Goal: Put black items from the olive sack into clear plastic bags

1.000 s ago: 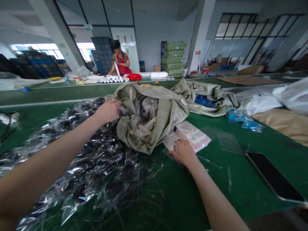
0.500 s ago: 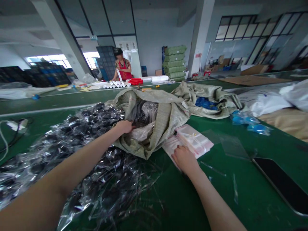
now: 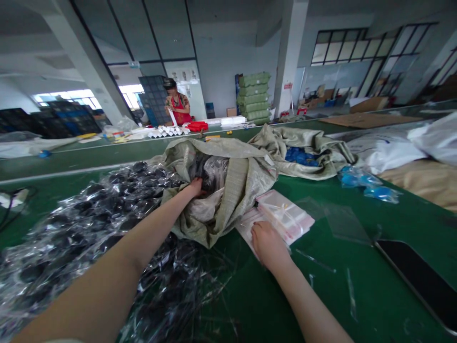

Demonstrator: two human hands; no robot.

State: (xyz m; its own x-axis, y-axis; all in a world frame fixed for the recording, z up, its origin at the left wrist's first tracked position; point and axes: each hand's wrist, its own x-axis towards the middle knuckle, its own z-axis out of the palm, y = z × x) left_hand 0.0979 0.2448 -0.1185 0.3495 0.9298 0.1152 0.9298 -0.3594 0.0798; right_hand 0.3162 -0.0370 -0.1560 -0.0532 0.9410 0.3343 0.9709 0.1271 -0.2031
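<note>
The left hand (image 3: 195, 187) is inserted in the mouth of the nearer woven sack (image 3: 246, 186), which lies in folds on the green worktop (image 3: 264, 309). Crumpled clear film (image 3: 203, 209) and dark contents are visible inside the sack. The left fingertips are largely hidden, so the state of the left grip cannot be determined.

The right hand (image 3: 268, 243) rests palm down on the flat clear bags (image 3: 246, 224), right of the sack. Its fingers are curled; whether the right grip pinches a bag cannot be determined. A bundle of clear bags (image 3: 285, 214) lies just beyond that hand, overlapping the flat bags.

A pile of film-wrapped black pieces (image 3: 96, 214) covers the left side of the worktop, partly behind the left forearm. A second woven sack (image 3: 321, 166), holding blue pieces (image 3: 302, 156), lies beyond the bundle. Film-wrapped blue pieces (image 3: 382, 193) lie beside it. A smartphone (image 3: 417, 281) lies near the right edge. A co-worker in a red apron (image 3: 182, 116) is positioned behind the far worktop.
</note>
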